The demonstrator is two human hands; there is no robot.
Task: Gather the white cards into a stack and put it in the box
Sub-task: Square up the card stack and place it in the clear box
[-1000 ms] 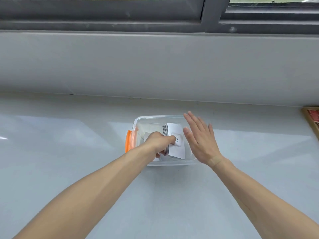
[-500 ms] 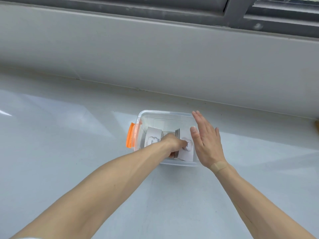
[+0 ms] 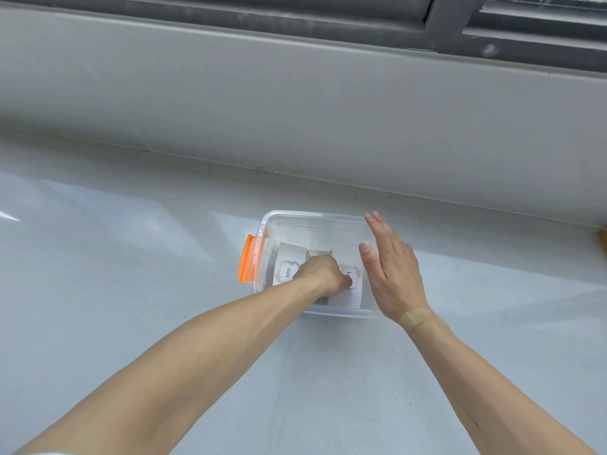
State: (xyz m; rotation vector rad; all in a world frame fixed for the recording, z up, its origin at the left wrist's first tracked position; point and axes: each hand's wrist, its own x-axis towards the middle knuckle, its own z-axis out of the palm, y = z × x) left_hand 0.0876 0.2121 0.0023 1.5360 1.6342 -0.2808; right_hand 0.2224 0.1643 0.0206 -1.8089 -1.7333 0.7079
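A clear plastic box point(image 3: 315, 216) with an orange latch point(image 3: 247, 259) on its left side sits on the pale table. Inside it lie white cards printed "love": one point(image 3: 287, 269) leans at the left, another point(image 3: 348, 298) lies at the right. My left hand point(image 3: 323, 274) reaches down into the box, fingers curled on the stack of cards, thumb pressing the right-hand card. My right hand point(image 3: 392, 274) stands flat and open against the box's right wall, fingers together and pointing away from me. A plaster is on my right wrist.
The box stands on a glossy grey-white table point(image 3: 131, 290) that runs back to a grey wall ledge point(image 3: 295, 110) below a dark window frame. A brown wooden object point(image 3: 602, 239) peeks in at the right edge.
My left hand has pushed the cards lower into the box, and the upright card now lies nearly flat. My right hand stays at the box's right side. The camera tilted down.
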